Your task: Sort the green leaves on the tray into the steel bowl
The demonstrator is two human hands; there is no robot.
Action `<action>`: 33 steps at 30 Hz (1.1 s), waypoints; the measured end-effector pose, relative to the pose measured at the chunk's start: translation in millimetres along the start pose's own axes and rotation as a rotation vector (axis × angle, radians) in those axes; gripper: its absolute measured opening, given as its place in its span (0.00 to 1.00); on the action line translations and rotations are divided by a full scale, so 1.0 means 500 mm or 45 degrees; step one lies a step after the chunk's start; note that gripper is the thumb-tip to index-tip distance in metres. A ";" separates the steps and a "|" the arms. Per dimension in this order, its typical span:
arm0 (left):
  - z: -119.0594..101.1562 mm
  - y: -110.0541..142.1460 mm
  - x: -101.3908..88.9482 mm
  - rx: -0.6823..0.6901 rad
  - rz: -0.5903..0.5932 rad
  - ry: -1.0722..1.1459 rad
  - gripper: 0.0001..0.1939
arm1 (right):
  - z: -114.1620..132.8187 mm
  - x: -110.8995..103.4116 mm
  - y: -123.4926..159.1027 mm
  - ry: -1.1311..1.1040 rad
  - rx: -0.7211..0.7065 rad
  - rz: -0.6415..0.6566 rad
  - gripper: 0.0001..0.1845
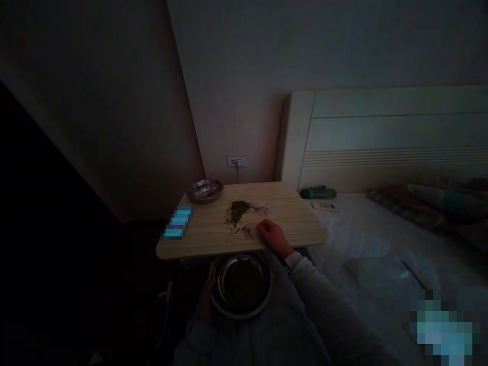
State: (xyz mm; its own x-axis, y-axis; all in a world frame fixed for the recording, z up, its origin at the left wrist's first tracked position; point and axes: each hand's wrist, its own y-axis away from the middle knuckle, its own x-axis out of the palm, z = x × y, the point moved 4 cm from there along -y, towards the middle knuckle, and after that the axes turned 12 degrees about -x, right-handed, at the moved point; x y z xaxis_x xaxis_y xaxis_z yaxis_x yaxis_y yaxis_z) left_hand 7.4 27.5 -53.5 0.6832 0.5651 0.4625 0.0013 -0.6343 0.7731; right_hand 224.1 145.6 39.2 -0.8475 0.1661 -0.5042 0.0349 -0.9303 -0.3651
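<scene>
A metal bowl (241,311) with a shiny inner curve sits at my lap, just below the table's near edge. Round its left side my left hand (207,300) is closed, partly lost in shadow. My right hand (272,235) rests at the near part of the wooden table (198,239), fingers bent together by a small scatter of dark reddish grains (248,232). What those fingers pinch, if anything, is too small to make out. Beyond it lies a heap of small green beans (239,207), with reddish grains spread to its right.
Another metal bowl (206,191) stands at the table's far left corner. A blurred-out lit screen (177,222) lies on the left edge. To the right is a bed with a green bottle (318,192) and a pale remote-like device (325,206). A wall socket (236,161) holds a plug.
</scene>
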 end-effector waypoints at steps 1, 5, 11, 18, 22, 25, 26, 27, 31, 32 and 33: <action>0.000 0.003 0.001 0.000 -0.005 -0.002 0.09 | 0.000 0.001 0.000 0.001 -0.004 0.012 0.09; 0.004 0.013 0.009 -0.025 0.037 -0.015 0.09 | -0.001 0.002 0.000 0.045 -0.032 0.024 0.09; 0.002 0.016 0.007 0.037 0.015 -0.022 0.10 | 0.002 0.001 0.001 0.106 -0.053 0.073 0.08; 0.002 0.024 0.014 0.057 0.040 0.034 0.11 | 0.009 0.003 0.003 0.188 -0.049 0.119 0.09; 0.005 0.021 0.012 0.023 0.055 0.023 0.11 | 0.015 0.003 0.005 0.193 -0.068 0.158 0.09; 0.004 0.021 0.012 0.049 0.043 0.051 0.12 | 0.018 0.003 0.006 0.198 -0.066 0.203 0.10; 0.003 0.022 0.014 0.051 0.043 0.052 0.13 | 0.019 0.003 0.006 0.199 -0.070 0.216 0.10; 0.003 0.023 0.016 0.045 0.052 0.046 0.14 | 0.019 0.003 0.005 0.198 -0.079 0.229 0.10; 0.003 0.032 0.026 -0.013 0.088 0.030 0.15 | 0.018 0.006 0.005 0.186 -0.108 0.278 0.11; 0.002 0.034 0.028 -0.015 0.102 0.035 0.16 | 0.018 0.008 0.006 0.174 -0.114 0.290 0.12; 0.001 0.035 0.029 -0.012 0.120 0.042 0.16 | 0.017 0.009 0.007 0.158 -0.117 0.300 0.12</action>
State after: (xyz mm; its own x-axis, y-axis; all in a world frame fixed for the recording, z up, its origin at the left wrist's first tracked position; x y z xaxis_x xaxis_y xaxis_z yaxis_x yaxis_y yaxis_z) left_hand 17.9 24.5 -33.4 0.6555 0.5203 0.5474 -0.0687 -0.6808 0.7292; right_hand 216.0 140.2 42.3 -0.7391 -0.0074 -0.6736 0.2762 -0.9153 -0.2930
